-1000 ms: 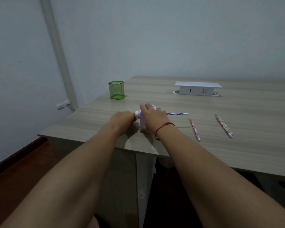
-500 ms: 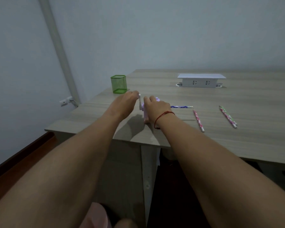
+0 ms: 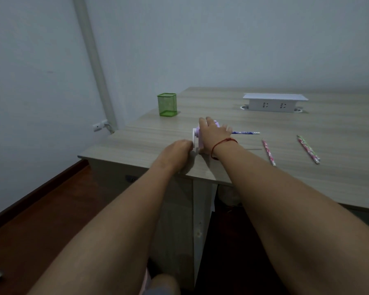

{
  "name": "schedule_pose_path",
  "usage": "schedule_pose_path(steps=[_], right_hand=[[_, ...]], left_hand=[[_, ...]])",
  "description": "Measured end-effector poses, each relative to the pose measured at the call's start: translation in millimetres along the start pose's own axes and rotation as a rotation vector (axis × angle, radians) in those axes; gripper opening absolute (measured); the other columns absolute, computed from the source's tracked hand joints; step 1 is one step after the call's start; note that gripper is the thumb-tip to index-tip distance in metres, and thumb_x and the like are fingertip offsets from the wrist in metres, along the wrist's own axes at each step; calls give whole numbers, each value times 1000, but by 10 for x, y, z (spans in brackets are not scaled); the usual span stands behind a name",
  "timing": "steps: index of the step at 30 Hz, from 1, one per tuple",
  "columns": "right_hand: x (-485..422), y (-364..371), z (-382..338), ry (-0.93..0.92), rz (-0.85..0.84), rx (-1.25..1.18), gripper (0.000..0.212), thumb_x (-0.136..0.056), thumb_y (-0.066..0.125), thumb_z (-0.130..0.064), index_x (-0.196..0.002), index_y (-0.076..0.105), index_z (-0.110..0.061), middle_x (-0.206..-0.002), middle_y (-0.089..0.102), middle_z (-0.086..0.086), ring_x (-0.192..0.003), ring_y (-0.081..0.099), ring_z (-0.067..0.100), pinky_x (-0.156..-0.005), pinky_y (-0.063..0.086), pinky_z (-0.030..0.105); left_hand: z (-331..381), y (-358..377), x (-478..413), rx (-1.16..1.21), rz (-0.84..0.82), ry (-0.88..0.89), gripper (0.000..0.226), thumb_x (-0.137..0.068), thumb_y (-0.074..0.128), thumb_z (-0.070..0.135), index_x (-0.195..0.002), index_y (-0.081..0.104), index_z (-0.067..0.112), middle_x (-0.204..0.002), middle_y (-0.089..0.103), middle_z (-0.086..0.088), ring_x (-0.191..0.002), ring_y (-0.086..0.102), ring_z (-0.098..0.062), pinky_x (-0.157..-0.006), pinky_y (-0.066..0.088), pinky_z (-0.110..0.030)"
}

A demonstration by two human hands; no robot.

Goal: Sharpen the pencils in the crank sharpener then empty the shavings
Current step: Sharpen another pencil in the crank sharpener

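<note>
A small purple crank sharpener [image 3: 197,139] stands on the wooden table [image 3: 307,184] near its left front corner. My right hand [image 3: 214,135], with a red string at the wrist, presses down on its top and hides most of it. My left hand [image 3: 176,151] grips the white crank at the sharpener's left side, low in its turn. A blue patterned pencil [image 3: 245,132] sticks out of the sharpener to the right. Two more pencils lie loose on the table: a pink one [image 3: 268,152] and a green-and-pink one [image 3: 308,149].
A green mesh pencil cup [image 3: 167,104] stands at the back left of the table. A white socket block [image 3: 274,102] sits at the back middle. The table's front edge runs just under my wrists, with dark floor below to the left.
My left hand has swung the crank from the top of its circle down to the front. The right hand stays on the sharpener. The camera has shifted slightly.
</note>
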State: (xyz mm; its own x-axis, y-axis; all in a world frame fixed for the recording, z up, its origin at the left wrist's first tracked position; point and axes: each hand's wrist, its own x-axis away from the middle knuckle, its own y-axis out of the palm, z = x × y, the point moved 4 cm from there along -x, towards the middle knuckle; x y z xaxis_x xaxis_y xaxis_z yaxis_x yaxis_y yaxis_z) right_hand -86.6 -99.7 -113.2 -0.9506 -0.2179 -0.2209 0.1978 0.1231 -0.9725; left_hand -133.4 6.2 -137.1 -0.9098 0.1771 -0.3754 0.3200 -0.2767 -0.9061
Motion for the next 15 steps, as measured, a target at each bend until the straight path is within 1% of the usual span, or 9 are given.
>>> schedule_pose_path(steps=[2,4,8,11,15], right_hand=[[-11,8,0,-7,13,0,83,-75,77,-33,-142,30,-19,-150,28,3,-129,39,39,-103,31,54],[-32,38,-9,-18,43,16,80,-73,77,-35,-138,34,-20,-148,32,4,-126,40,40,-102,31,55],[-87,110,15,-37,71,-1,74,-72,76,-34,-133,37,-20,-144,37,4,-123,44,43,-101,31,58],[-106,129,41,-64,59,-14,76,-73,76,-34,-135,35,-20,-143,37,4,-124,44,42,-104,29,60],[-75,96,31,-62,23,-21,84,-73,77,-36,-141,30,-20,-146,35,3,-125,46,41,-106,26,62]], left_hand=[[-32,31,-57,8,-25,-17,14,-93,48,11,-99,60,10,-108,62,-11,-91,58,-22,-76,43,-30],[-69,60,-134,-1,-63,-13,16,-93,50,13,-104,61,12,-110,61,-10,-96,59,-23,-79,43,-30],[-151,98,-305,-47,-139,-5,17,-94,50,16,-106,60,13,-111,62,-9,-92,57,-20,-78,42,-30],[-205,144,-431,-82,-152,-7,13,-90,54,15,-102,60,13,-105,64,-9,-86,58,-20,-76,44,-31],[-236,175,-583,-87,-112,-6,22,-86,62,26,-107,62,20,-105,66,-5,-90,62,-19,-85,51,-36]])
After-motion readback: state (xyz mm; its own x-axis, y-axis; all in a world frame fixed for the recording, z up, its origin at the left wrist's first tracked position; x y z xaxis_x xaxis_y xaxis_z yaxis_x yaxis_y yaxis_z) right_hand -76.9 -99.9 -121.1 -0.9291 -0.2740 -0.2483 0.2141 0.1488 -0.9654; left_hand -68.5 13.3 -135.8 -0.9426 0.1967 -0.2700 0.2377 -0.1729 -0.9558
